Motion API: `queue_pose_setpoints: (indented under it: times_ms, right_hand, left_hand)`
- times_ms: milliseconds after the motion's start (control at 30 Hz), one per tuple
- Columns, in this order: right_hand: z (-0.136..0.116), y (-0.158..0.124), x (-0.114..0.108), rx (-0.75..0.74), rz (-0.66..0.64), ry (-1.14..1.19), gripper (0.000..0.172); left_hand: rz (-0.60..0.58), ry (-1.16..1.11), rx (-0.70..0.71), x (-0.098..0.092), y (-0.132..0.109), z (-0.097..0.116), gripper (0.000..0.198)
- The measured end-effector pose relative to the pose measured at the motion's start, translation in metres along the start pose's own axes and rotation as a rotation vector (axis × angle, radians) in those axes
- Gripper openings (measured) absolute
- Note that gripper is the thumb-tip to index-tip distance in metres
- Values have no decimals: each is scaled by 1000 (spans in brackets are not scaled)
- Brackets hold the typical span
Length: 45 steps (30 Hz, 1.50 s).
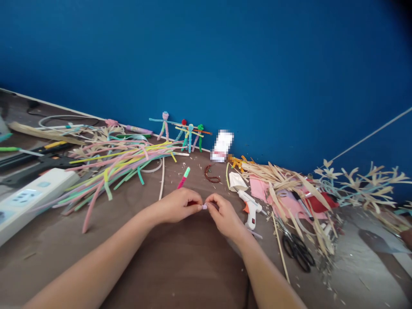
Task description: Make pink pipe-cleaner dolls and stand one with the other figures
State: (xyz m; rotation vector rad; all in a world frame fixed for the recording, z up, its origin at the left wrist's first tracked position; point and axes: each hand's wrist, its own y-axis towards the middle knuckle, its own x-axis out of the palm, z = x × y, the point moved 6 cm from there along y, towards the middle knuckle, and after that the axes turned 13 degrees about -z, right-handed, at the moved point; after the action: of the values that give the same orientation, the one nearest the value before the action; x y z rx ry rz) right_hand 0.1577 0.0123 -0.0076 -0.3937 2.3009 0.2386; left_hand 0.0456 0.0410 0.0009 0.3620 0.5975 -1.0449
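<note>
Between my fingertips, over the middle of the brown table, is a small lilac piece (204, 207) that looks like pipe cleaner. My left hand (178, 205) pinches it from one side and my right hand (222, 213) from the other, the two thumbs nearly meeting. Most of the piece is hidden by the fingers. Just beyond my left hand lies a magenta stick with a mint-green tip (184, 177). To the right of my right hand rests a white glue gun (251, 208) with an orange trigger. Several pipe-cleaner figures (190, 137) lean against the blue wall.
At left, a heap of pastel pipe cleaners (128, 165) lies beside a white power strip (35, 201). Black scissors (298, 251), dried leaf strips (273, 174) and pink paper (258, 188) spread over the right. A bead bracelet (211, 177) and a blurred-out phone-like rectangle (222, 146) are ahead.
</note>
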Motion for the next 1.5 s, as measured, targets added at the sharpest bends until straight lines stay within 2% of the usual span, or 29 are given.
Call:
queue_pose_setpoints:
  times_ms: [167, 233, 333, 467, 600, 733, 833, 933, 1000, 1067, 1167, 1267, 1367, 1500]
  right_hand:
    - [12, 1, 8, 93, -85, -38, 11]
    - [11, 1, 9, 116, -61, -99, 10]
    - [2, -2, 7, 100, 44, -231, 9]
    - [-17, -8, 4, -4, 148, -318, 13]
    - [-27, -11, 2, -100, 188, -299, 21]
    - [-21, -11, -1, -101, 257, -170, 19]
    - [-10, -9, -4, -66, 307, -29, 15]
    - [0, -6, -2, -49, 296, 119, 11]
    - [4, -4, 2, -66, 258, 221, 15]
    - [6, -2, 5, -94, 214, 310, 18]
    - [8, 0, 6, -96, 185, 428, 14]
    - [13, 1, 4, -60, 197, 511, 12]
    - [16, 1, 3, -33, 210, 559, 11]
    - [18, 2, 4, -8, 202, 591, 9]
  left_hand:
    - [-1, 348, -50, 8, -1, 3, 22]
    - [0, 462, -110, 12, 0, 2, 23]
    - [30, 539, -209, 16, 2, -2, 22]
    - [186, 426, -296, 12, 2, -8, 20]
    - [335, 145, -247, 5, 1, -15, 22]
    - [364, -140, -168, 2, 3, -19, 25]
    - [290, -262, -101, 2, 5, -14, 27]
    - [178, -285, -53, 1, 5, -8, 26]
    - [123, -276, -33, -1, 4, -7, 27]
    - [82, -271, -21, -2, 4, -7, 29]
    - [48, -260, -20, 0, 4, -11, 28]
    - [127, -209, -10, 0, 4, -12, 16]
    - [239, -164, 2, -2, 4, -11, 13]
    - [293, -115, 19, -3, 3, -7, 14]
